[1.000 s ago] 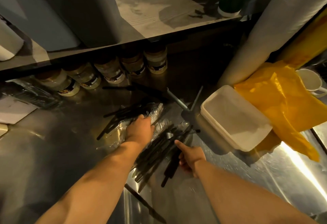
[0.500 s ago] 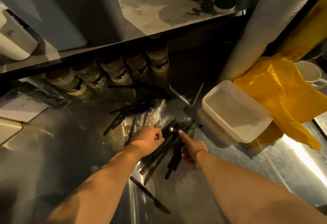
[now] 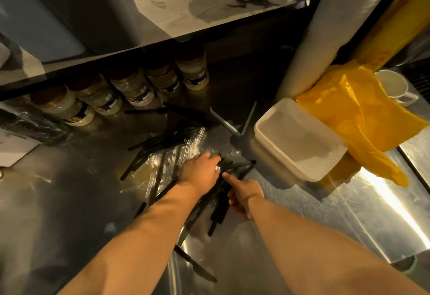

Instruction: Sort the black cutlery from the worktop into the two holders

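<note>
Head view showed the steel tabletop (image 3: 58, 201) with a few stray black pieces (image 3: 139, 162) lying at the left edge of the heap, not yet picked up, and beside them the clear plastic spoons (image 3: 190, 145). A second before, the left hand (image 3: 201, 173) had been resting on those spoons. By this moment it had slid right, off them and onto the heads of the black cutlery (image 3: 221, 201), its fingers curled down over the bundle with the knuckles up. The right hand (image 3: 244, 195) had barely shifted: it kept hold of the handle end, forefinger out straight along the top and the other fingers tucked under the handles. So both hands had closed in on one bunch, and to my eye they were squaring it up for a single lift rather than taking pieces one at a time. The bundle lay on the tabletop between the hands, none of it in a holder yet. One black knife (image 3: 195, 268) sat apart, nearer the person. Further right, the white tub (image 3: 300, 141) and yellow bag (image 3: 363, 113) had not been touched.
</note>
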A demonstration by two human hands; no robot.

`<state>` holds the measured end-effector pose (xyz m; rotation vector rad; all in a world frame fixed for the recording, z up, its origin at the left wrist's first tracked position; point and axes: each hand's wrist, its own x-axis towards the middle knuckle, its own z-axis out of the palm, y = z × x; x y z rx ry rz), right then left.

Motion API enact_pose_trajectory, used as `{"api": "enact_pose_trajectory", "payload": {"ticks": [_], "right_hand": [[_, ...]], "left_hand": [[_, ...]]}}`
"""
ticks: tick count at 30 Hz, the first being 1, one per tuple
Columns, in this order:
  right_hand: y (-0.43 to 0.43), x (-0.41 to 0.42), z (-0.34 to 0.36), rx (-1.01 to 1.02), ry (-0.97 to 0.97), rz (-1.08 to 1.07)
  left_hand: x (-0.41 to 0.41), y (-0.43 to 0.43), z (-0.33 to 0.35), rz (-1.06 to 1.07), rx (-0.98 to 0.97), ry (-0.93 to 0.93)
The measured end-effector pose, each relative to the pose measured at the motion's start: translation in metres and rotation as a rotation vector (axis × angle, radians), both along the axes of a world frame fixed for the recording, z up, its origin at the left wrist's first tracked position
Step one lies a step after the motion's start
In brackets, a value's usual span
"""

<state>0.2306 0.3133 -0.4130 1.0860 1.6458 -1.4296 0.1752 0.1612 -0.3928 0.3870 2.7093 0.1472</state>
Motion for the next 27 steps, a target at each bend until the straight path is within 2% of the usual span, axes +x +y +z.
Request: {"api": "enact_pose_trajectory", "payload": {"ticks": [5,18,21,24,27], "right_hand": [[0.001,-0.001,0.001,0.029,-0.013,0.021],[-0.002,0.002,0.007,-0.002,0.026,0.017],[-0.002,0.005,0.006,-0.014,0.044,0.012],[-0.001,0.006,0.006,-0.011,0.054,0.009],[0.0,0.007,0.006,-0.02,0.068,0.008]], "left_hand": [[0.002,0.007,-0.001,-0.021,-0.06,-0.011],[0.046,-0.035,0.015,0.176,0.056,-0.182],[0.065,-0.046,0.01,0.185,0.105,-0.151],[0.084,-0.056,0.015,0.004,0.096,-0.13],[0.105,-0.068,0.023,-0.169,0.001,-0.178]]}}
